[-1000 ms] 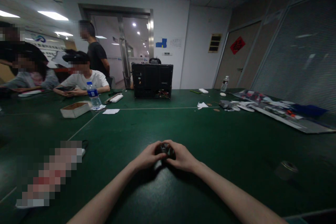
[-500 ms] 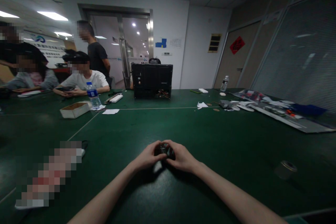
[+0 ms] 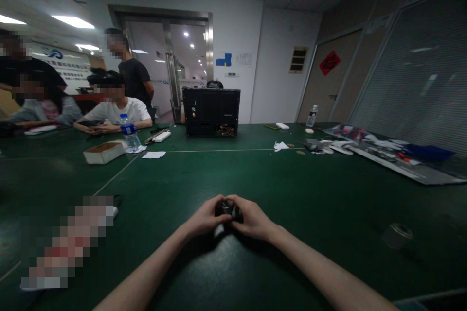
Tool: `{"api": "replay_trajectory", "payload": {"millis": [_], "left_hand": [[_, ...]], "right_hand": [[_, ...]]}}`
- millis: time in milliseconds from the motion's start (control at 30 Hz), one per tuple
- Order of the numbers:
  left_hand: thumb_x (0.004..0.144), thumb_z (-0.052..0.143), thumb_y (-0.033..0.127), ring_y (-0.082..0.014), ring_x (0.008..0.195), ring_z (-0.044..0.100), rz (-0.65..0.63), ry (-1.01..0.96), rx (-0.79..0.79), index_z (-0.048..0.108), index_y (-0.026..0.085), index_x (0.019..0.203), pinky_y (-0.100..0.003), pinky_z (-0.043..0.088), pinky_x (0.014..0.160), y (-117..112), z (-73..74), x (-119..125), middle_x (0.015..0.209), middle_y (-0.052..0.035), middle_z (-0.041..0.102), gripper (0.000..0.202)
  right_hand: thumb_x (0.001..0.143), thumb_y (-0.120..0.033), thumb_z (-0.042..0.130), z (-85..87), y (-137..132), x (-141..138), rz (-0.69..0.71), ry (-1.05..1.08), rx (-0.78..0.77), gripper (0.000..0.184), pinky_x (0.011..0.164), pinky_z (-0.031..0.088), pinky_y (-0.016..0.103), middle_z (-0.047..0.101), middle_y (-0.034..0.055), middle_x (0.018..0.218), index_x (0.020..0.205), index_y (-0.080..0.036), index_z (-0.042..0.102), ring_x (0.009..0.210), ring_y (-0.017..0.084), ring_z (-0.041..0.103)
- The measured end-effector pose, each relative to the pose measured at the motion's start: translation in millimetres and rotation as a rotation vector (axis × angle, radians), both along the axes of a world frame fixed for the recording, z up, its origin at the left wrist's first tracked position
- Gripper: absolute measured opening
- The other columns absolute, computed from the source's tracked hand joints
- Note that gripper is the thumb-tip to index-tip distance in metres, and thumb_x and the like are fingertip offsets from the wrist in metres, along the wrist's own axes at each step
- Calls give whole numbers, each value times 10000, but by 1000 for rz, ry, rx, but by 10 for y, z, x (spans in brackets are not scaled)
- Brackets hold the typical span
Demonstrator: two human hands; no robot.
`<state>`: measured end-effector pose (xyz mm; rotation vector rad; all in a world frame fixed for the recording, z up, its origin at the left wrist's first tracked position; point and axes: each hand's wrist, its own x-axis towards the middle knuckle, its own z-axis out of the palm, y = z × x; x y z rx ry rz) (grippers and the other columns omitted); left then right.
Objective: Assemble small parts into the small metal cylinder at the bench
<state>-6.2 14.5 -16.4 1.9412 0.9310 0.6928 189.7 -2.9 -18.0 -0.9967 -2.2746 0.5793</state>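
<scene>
Both hands meet low in the middle of the view, just above the green tabletop [image 3: 204, 175]. Between them is a small dark metal part [image 3: 226, 208] with a shiny middle; its exact kind does not show. My left hand [image 3: 206, 215] curls around its left side, thumb at the front. Around its right side, my right hand [image 3: 251, 215] is closed, with fingers at the back and thumb at the front. The fingertips of both hands nearly touch, and they hide much of the part. Off to the right stands a short metal cylinder [image 3: 397, 236], apart from both hands.
A blurred-out long item [image 3: 73, 243] lies at the left. Further back are an open box [image 3: 104, 153], a water bottle [image 3: 129, 133], a black computer case [image 3: 212, 112] and paper scraps [image 3: 280, 146]. A cluttered board [image 3: 397, 160] is at right. Several people sit or stand back left.
My hands stay in place around the metal part, with at most a very slight shift of the fingers. At the back left, the standing person's head has moved slightly left.
</scene>
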Motion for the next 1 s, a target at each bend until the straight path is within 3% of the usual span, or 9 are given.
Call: {"api": "replay_trajectory", "payload": {"millis": [400,800,1000], "left_hand": [[755,653,274,-186,873,579,23,-11,-33,551,146,1054,-284,440,780,-2,-8,5,990,-62,628,341],[770,625,384,-176,789,558,89,36,-55,599,123,938,-254,419,692,-39,98,35,865,-45,627,312],[778,623,407,-195,877,561,-14,-160,-150,627,111,975,-270,410,781,3,55,29,950,-72,637,356]], "right_hand": [[707,-184,617,19,-12,0,-31,-27,23,564,728,446,265,621,43,1054,1239,-231,437,814,167,598],[689,-253,629,34,1,16,-91,-48,62,555,709,446,266,617,45,995,1211,-211,448,778,164,584],[719,-327,647,49,7,26,-93,-14,98,541,801,453,307,580,63,1063,1208,-196,456,904,195,573]]}}
